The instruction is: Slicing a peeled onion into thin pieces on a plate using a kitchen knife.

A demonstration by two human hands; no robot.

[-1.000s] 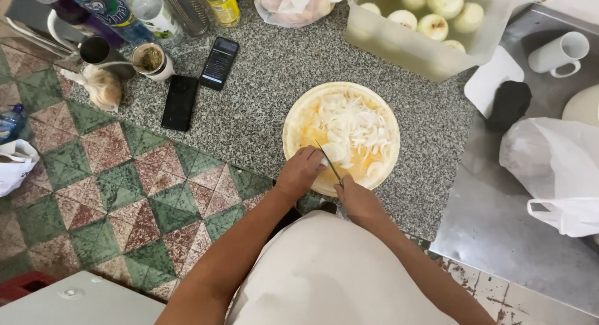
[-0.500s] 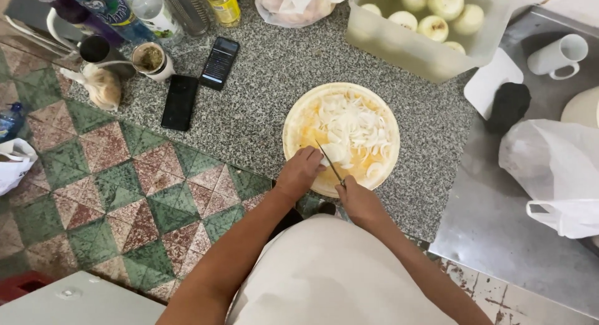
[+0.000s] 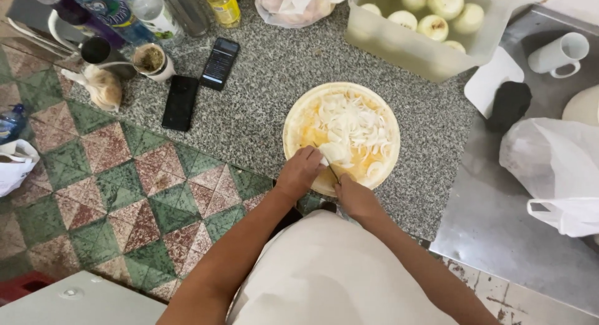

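Our left hand (image 3: 301,170) steadies the onion (image 3: 334,154) at two o'clock; right hand (image 3: 355,197), grip clamped on the knife (image 3: 331,169), angles toward eleven.

White onion slices (image 3: 349,122), yellow board (image 3: 296,128) (round), speckled grey counter (image 3: 262,106)

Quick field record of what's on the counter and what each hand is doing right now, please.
Left hand: steadies a pale onion piece
Right hand: grips a thin-bladed knife, blade at the onion piece
Board: round yellowish cutting board heaped with white onion slices
Surface: speckled grey granite counter
Behind: clear plastic tub of peeled whole onions
Left of board: two black phones
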